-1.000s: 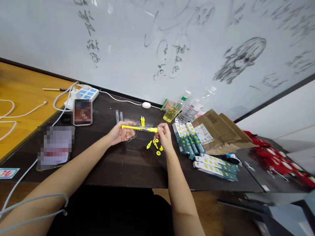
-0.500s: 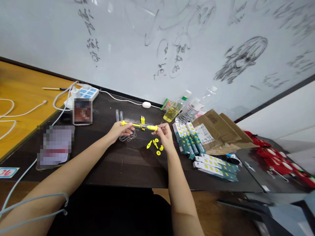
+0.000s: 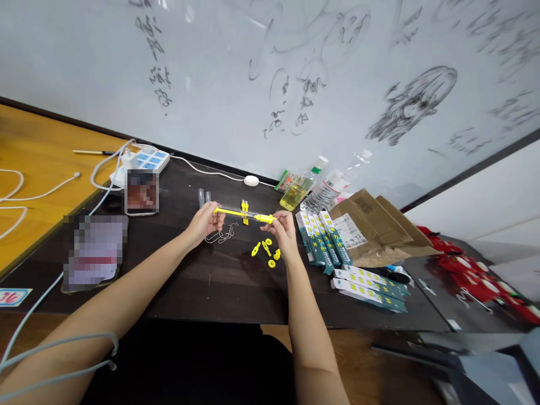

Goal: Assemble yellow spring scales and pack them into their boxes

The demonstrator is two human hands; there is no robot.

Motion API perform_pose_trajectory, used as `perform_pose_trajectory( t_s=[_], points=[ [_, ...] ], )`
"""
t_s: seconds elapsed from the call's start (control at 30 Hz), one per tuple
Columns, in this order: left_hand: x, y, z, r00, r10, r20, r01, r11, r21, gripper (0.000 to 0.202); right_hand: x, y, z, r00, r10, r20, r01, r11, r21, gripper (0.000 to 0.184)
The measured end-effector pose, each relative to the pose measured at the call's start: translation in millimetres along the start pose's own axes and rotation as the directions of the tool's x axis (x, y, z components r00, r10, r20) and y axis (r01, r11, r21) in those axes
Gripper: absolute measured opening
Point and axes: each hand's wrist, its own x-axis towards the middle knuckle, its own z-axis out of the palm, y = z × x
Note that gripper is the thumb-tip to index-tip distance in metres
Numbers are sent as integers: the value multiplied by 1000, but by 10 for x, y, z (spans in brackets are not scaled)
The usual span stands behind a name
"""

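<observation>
Fingers (image 3: pixel 216 214) of left hand (image 3: pixel 206 223) and right hand (image 3: pixel 283 232) pinched on the 2 ends of a slim yellow pen (image 3: pixel 244 214), level above the dark worktop (image 3: pixel 189 281). Beneath, wire clips (image 3: pixel 223 234) and loose yellow parts (image 3: pixel 266 251); green boxes (image 3: pixel 323 243) just right; 2 clear tubes (image 3: pixel 204 197) behind.

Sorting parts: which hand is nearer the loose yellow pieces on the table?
Right. The right hand is just beside the yellow pieces; the left hand is farther left.
</observation>
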Motion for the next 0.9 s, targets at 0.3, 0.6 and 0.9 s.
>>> perform_pose_trajectory(
  t_s=[0.3,0.6,0.9],
  points=[
    [-19,-8,60,994,110,15,-111,988,104,32,21,13,9,998,68,-11,-66,984,165,28],
    [-35,30,4,901,430,59,-382,719,581,20,46,-38,-37,978,131,-163,-67,935,348,37],
    [-110,70,58,861,481,166,-439,539,719,15,61,-39,-45,950,265,-162,-199,919,339,46]
  ],
)
